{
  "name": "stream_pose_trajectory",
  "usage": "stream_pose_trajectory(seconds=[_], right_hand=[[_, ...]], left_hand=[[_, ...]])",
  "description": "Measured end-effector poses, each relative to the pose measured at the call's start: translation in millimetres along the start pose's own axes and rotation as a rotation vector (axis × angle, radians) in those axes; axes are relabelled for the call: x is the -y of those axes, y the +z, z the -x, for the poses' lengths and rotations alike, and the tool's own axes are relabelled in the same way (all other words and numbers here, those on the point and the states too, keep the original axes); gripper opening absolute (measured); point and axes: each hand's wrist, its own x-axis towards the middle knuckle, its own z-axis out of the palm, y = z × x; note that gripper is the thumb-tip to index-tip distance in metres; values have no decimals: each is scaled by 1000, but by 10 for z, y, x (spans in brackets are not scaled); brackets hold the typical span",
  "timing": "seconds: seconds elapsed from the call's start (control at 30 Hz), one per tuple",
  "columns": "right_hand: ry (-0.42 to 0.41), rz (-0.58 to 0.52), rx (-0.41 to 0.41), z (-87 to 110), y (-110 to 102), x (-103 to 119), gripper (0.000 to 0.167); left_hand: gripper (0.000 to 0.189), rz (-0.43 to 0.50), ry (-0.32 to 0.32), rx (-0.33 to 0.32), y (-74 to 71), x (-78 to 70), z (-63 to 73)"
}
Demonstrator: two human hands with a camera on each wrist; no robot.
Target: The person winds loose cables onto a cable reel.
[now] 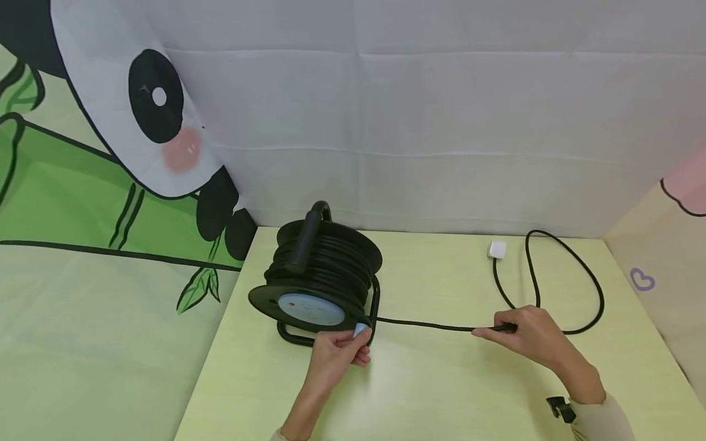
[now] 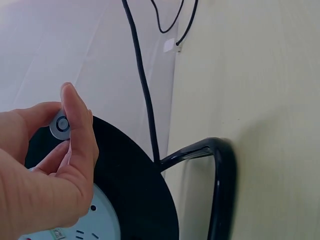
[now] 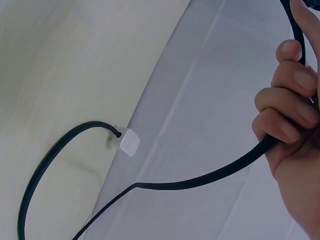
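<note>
A black cable reel point(image 1: 265, 301) stands at the table's left, wound with many turns of black cable. Its round side face carries a light blue socket panel point(image 1: 311, 309). My left hand point(image 1: 336, 361) pinches the small light blue crank knob point(image 2: 60, 126) at the reel's rim between thumb and fingers. From the reel a stretch of cable point(image 1: 425, 324) runs right to my right hand point(image 1: 537, 337), whose fingers curl round it. Beyond that hand the cable loops over the table and ends in a white plug point(image 1: 497, 250), also visible in the right wrist view.
The pale yellow table point(image 1: 430, 392) meets a white cloth backdrop point(image 1: 441, 122) at its far edge. At the left hangs a printed panda cloth point(image 1: 110, 306). The reel's black tube stand point(image 2: 220, 165) rests on the table, and its carrying handle point(image 1: 306, 239) rises above the coil.
</note>
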Motion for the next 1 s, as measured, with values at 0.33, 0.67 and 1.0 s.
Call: stream_pose_trajectory(seconds=[0.33, 0.67, 1.0], right_hand=[[3, 91, -24, -23, -82, -77, 47], [56, 137, -28, 121, -117, -70, 45], [92, 198, -63, 259, -196, -63, 49]], left_hand=[[38, -4, -36, 4, -59, 152, -49], [38, -50, -59, -39, -271, 421, -97], [40, -50, -105, -51, -553, 514, -115]])
